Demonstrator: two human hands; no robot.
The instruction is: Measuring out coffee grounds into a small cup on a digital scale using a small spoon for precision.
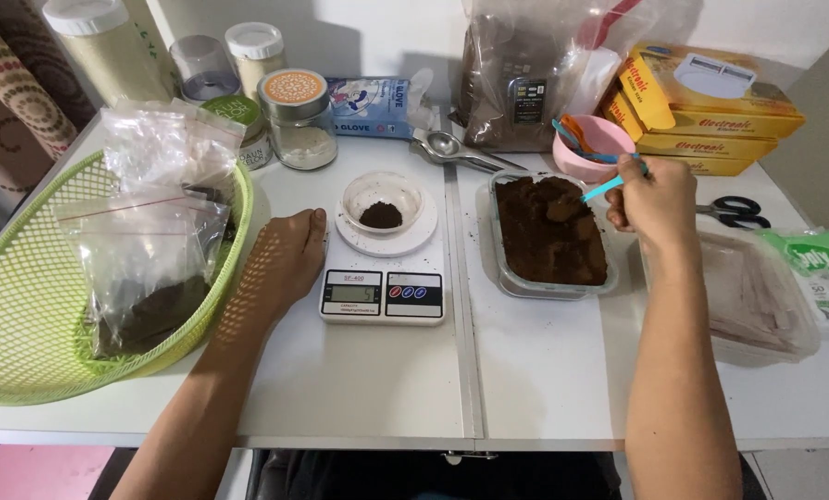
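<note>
White desk. Right hand (653, 199) grips blue spoon (605, 188), tip in brown powder in glass container (548, 236); scale cup (382, 197) lies leftward, nearer left hand (285, 259), resting flat, holding nothing.

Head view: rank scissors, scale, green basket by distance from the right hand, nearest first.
From the right hand, holding a blue spoon:
1. Scissors, just to its right.
2. Scale, left across the table seam.
3. Green basket, far left edge.
</note>
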